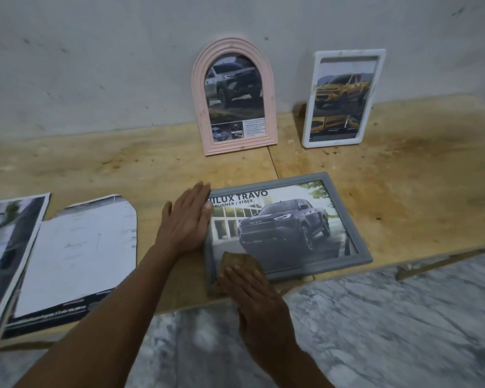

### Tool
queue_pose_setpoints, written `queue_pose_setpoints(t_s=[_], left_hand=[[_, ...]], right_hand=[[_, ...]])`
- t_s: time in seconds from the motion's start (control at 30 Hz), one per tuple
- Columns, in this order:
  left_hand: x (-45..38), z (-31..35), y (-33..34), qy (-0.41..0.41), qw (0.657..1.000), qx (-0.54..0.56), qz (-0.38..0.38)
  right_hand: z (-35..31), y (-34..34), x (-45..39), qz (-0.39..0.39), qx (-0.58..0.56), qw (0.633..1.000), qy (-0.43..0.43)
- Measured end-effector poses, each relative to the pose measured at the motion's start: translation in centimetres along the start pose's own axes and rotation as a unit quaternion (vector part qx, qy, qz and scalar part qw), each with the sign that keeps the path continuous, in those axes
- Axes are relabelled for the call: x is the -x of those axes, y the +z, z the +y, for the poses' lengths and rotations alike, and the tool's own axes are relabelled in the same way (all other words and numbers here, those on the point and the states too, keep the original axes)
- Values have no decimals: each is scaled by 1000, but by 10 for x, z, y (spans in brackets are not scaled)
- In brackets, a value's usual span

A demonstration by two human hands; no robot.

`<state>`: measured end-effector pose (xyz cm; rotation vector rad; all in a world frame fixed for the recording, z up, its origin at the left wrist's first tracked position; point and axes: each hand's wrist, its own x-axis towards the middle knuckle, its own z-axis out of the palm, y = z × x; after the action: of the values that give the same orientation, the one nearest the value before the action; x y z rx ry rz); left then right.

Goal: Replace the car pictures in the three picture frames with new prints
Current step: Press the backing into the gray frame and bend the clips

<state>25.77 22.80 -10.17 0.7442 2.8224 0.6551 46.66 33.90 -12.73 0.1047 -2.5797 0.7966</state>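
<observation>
The grey frame (289, 228) lies flat on the tan board (403, 177), close to the board's front edge, with a print of a dark pickup truck (286, 228) showing behind its front. The left hand (186, 219) lies flat with straight fingers against the grey frame's left side, fingertips reaching its top left corner. The right hand (252, 292) presses a small brown cloth (237, 261) onto the grey frame's lower left corner, fingers extended over the cloth rather than curled round it.

Behind the grey frame, 2 more frames stand leaning on the wall (95, 65). The pink arched frame (234, 96) is straight behind the grey frame's left end and holds a print of a silver and dark truck. The white frame (343, 98) stands behind the grey frame's right end, beside the pink one but apart from it, and holds a print of a yellow truck.

Left of the grey frame, beyond the left hand, 2 loose prints lie on the board: a sheet with an arched top (79, 256), pale side up, and a second sheet (6, 256) partly under its left edge. In front of the grey frame, past the board's edge, is a grey marbled floor (375, 317).
</observation>
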Motion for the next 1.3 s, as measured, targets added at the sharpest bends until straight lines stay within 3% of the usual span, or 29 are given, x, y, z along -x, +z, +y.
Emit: queue_pose_setpoints(t_s=[0.1, 0.4, 0.67, 1.0, 1.3], left_hand=[[-6, -12, 0, 37, 996, -69, -52], [-2, -18, 10, 51, 996, -77, -1], [-5, -20, 9, 48, 999, -18, 17], [-7, -20, 4, 21, 996, 87, 11], [-3, -16, 6, 21, 997, 75, 23]], right_hand=[[2, -1, -1, 2, 3, 1000, -4], [-31, 22, -31, -42, 16, 999, -11], [-28, 29, -65, -26, -13, 999, 43], [-10, 25, -105, -79, -86, 988, 104], [21, 14, -142, -84, -18, 991, 102]])
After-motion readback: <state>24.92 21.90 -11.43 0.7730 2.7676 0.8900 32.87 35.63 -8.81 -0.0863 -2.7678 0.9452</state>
